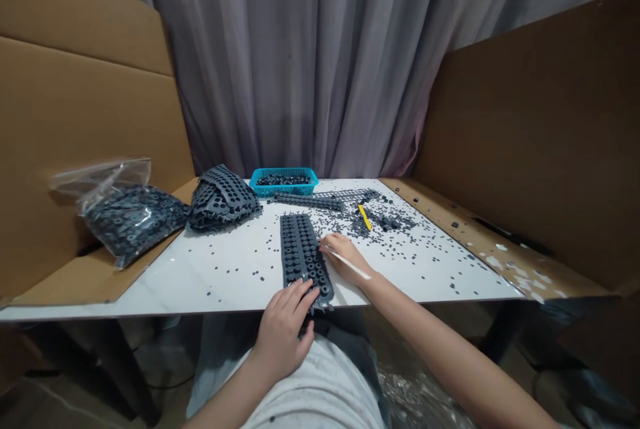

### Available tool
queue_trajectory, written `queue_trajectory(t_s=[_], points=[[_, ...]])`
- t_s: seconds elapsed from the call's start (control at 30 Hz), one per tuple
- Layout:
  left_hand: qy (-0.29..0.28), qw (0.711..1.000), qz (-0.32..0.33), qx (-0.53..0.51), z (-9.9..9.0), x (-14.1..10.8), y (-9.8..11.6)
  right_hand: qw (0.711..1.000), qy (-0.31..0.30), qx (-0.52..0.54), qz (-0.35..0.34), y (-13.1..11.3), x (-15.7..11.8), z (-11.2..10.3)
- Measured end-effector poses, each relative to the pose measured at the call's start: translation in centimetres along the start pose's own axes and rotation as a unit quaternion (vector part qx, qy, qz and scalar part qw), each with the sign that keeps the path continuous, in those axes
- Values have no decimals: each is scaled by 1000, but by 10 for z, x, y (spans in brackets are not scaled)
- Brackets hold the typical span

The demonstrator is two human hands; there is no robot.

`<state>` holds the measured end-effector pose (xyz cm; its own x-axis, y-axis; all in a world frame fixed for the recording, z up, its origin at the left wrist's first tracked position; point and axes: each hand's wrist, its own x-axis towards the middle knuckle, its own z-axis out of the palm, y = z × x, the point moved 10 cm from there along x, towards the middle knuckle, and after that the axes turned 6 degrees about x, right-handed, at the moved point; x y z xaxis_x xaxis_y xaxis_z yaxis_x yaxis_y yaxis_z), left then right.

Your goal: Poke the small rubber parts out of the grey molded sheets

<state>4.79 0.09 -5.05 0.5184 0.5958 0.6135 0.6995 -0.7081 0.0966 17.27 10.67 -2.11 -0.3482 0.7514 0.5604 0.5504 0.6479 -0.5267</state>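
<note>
The left hand [285,330] has its fingers pressed together, curled over the near end of a dark gray studded strip [301,252] on the white table [215,285]; the right hand [345,259] pinches a thin white stick [358,270] beside the strip; a flat, still strip is easier to work on.

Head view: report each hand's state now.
Left hand: closed on the near end of the dark grey perforated strip.
Right hand: closed, holding a thin white stick.
</note>
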Motion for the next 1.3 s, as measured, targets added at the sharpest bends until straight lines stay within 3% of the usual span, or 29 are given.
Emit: queue_trajectory(t_s=[0.1,0.2,0.27,0.47,0.77,1.0,1.2,1.3], points=[[4,1000,2,-1,-1,0,1,993,30,104,55,12,-2,-9],[9,1000,1,2,-2,0,2,978,5,206,37,4,-4,-7],[8,1000,1,4,-2,0,2,976,-6,218,29,0,-4,-6],[-2,1000,9,11,1,-1,2,983,-9,182,21,2,-5,-2],[-16,1000,7,10,5,-2,1,999,-43,-3,-8,3,-1,6],[-6,1000,8,3,2,-2,2,997,52,-20,57,22,0,-14],[-14,1000,9,13,6,-2,1,978,-6,206,7,1,2,4],[-16,1000,8,14,6,-2,1,967,-31,252,15,-1,2,14]])
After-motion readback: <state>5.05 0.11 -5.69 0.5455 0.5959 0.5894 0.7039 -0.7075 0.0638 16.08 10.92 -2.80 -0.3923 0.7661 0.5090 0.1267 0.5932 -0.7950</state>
